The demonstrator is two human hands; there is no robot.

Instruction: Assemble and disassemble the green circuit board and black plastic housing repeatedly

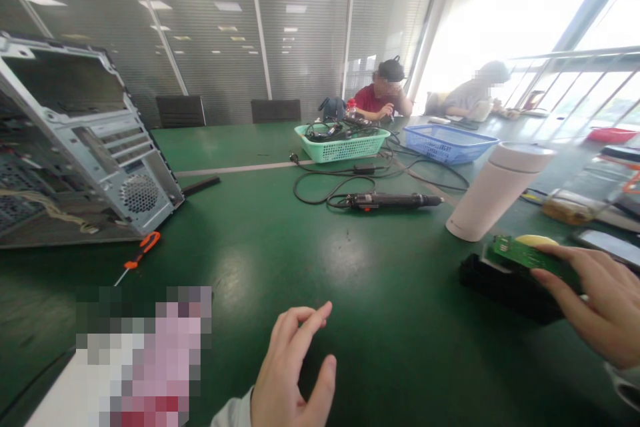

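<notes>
My right hand [595, 297] is closed on a green circuit board [520, 255], thumb on the near side and fingers over the top. The board is held over a black open box [505, 290] on the table; whether it touches the box inside I cannot tell. Something round and yellow [537, 240] shows just behind the board. At the lower middle, my left hand [297, 367] hovers over or rests on the green table [380, 340], thumb and fingers apart, with nothing in it.
A computer case [135, 193] stands at left, an orange-handled screwdriver [140, 253] before it. Mid-table lies a corded electric screwdriver [395, 201]. Beyond are a green basket [345, 149] of cables and a blue basket [445, 147]. A pale tumbler [495, 193] stands near the box. Two people sit behind.
</notes>
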